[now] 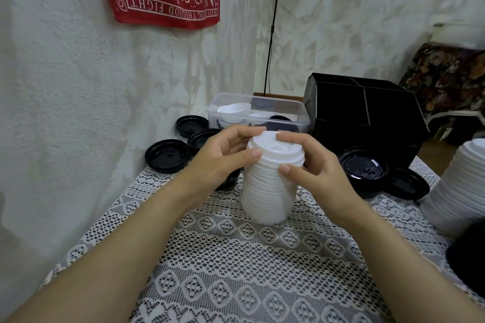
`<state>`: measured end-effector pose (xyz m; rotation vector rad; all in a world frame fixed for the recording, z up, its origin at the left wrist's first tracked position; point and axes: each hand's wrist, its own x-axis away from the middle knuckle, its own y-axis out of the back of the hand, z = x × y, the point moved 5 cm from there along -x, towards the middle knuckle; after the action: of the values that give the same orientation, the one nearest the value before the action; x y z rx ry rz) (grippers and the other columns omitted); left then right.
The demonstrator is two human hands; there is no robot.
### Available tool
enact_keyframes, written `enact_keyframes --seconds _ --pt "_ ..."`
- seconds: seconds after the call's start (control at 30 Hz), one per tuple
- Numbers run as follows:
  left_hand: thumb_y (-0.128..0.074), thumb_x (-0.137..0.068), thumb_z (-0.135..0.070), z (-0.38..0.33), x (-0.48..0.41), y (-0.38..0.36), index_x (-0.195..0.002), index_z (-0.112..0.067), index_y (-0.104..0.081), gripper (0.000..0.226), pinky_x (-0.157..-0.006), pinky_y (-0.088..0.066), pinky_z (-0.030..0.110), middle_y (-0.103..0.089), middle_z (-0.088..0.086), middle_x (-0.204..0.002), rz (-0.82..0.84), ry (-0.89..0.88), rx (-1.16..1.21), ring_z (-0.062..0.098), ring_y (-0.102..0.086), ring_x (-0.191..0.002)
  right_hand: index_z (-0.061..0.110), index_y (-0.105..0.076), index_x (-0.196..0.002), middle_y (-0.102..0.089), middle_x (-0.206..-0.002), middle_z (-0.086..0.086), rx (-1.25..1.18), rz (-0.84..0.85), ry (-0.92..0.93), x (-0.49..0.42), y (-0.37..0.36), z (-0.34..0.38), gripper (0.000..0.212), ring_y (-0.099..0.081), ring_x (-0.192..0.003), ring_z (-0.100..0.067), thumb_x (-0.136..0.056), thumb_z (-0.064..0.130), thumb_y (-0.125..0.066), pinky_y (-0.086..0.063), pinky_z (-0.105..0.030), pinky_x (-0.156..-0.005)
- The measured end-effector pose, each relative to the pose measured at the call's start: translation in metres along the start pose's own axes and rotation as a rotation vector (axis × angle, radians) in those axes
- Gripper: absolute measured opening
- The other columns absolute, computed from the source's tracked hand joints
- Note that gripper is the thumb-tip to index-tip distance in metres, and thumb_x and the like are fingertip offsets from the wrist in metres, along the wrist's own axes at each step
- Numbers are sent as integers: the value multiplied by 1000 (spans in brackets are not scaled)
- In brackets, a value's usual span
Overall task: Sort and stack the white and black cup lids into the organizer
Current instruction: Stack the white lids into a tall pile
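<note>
We see both hands curled round the upper end of a white stack (269, 191) of lids that stands upright on the lace-covered table (236, 257). The left hand (223, 157) grips it with the thumb against the top lid's rim. The right hand (312, 165) lays its fingers over the top and presses its thumb into the side. Behind the stack sits a clear tub (301, 115) holding loose white and black lids, and just right of it the black organizer (367, 113). We count black lids (168, 156) lying on the table at the left and more (363, 165) at the organizer's foot. A second white pile (456, 186) stands at the right edge.
</note>
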<state>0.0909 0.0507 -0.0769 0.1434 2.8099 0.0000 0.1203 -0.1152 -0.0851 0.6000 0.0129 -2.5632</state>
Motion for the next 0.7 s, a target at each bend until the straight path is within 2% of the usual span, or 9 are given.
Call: enact_keyframes --seconds 0.07,0.2,0.3,0.47,0.6,0.7 --pt "-67 -77 -19 3 0 -3 -114 -16 -59 39 -95 -48 29 -61 -1 -129 28 20 35 15 -58 -118 24 -61 -115 -67 -113 11 -9 -2 1 0 -1 -1 51 -62 -104 -9 -66 35 -73 -52 -26 -82" --pt "-58 -77 -15 9 -1 -10 -115 -14 -52 38 -85 -50 24 -58 6 -130 60 81 143 13 -59 -110 21 -61 -114 -65 -118 4 -32 -20 20 1 -2 -5 49 -61 -106 -11 -67 33 -72 -52 -26 -82" --pt "-57 -75 -16 13 -1 -13 -113 -19 -49 39 -79 -47 22 -60 1 -119 62 108 182 10 -59 -100 20 -60 -115 -62 -125 -2 -35 -27 37 2 -4 -7 50 -60 -111 -13 -68 33 -72 -51 -25 -84" --pt "-53 -72 -19 20 -1 -15 -109 -26 -47 38 -90 -37 35 -53 4 -118 41 133 204 18 -52 -104 25 -60 -113 -56 -131 0 -27 -27 53 4 -5 -9 46 -57 -116 -8 -69 35 -71 -49 -23 -88" --pt "-49 -75 -18 19 1 -22 -112 -23 -46 38 -92 -44 35 -55 5 -119 45 94 268 17 -56 -105 39 -60 -109 -58 -125 4 9 -16 7 5 -8 -11 40 -57 -113 -15 -69 38 -68 -51 -32 -90" --pt "-47 -78 -20 18 4 -27 -121 -24 -45 44 -95 -47 39 -56 5 -126 64 106 281 19 -57 -110 46 -59 -104 -60 -115 16 18 -29 -49 8 -10 -6 38 -58 -107 -10 -68 40 -67 -53 -31 -86"
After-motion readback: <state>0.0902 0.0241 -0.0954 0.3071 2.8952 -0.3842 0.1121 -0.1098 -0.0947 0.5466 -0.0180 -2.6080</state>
